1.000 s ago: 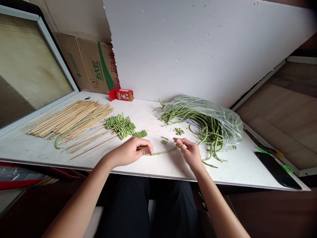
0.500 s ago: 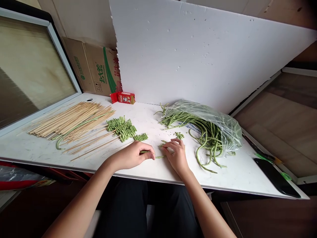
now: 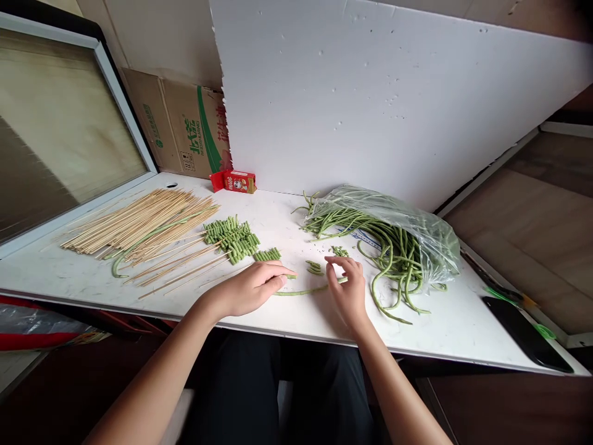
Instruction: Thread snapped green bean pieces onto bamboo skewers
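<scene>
My left hand (image 3: pixel 252 287) is closed, and a short piece of green long bean (image 3: pixel 291 276) sticks out past its fingertips. A longer stretch of long bean (image 3: pixel 303 292) curves over the table from under that hand toward the right one, partly hidden behind the right fingers. My right hand (image 3: pixel 349 287) is raised just above the table, thumb and forefinger slightly apart, with nothing visible between them. Just left of the right hand is a small group of cut bean pieces (image 3: pixel 315 267). Tiny bean ends (image 3: pixel 340 251) form a heap behind it.
Bamboo skewers (image 3: pixel 139 219) spread over the left side, some threaded with rows of bean pieces (image 3: pixel 231 235). A clear plastic bag (image 3: pixel 435 247) of long beans (image 3: pixel 393 247) lies to the right. A red box (image 3: pixel 239 182) stands at the back, and a black phone (image 3: pixel 525 334) lies near the right edge.
My right hand has moved right, away from the left, uncovering the group of cut pieces. A bean piece now shows beyond my left fingertips. The view has shifted slightly.
</scene>
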Motion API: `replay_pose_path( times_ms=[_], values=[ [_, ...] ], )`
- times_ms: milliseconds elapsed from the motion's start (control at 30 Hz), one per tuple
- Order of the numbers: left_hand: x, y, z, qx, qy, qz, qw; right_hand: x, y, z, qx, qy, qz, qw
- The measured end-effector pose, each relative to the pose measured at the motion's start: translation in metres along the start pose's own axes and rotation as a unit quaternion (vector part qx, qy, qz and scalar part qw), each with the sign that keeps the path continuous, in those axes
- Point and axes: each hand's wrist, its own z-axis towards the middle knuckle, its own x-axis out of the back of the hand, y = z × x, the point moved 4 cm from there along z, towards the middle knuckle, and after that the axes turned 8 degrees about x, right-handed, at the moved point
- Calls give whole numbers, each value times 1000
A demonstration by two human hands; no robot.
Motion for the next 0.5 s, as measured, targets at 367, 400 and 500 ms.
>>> replay_pose_path(
  times_ms=[367, 400, 500],
  values=[
    [-16, 9, 5, 9, 5, -116, 993, 16, -64, -16, 27, -167, 237, 957],
    [-17, 10, 5, 15, 7, -138, 990, 17, -69, -18, 38, -159, 235, 958],
    [-21, 14, 5, 18, 2, -167, 986, 19, -77, -19, 69, -135, 217, 964]
  ],
)
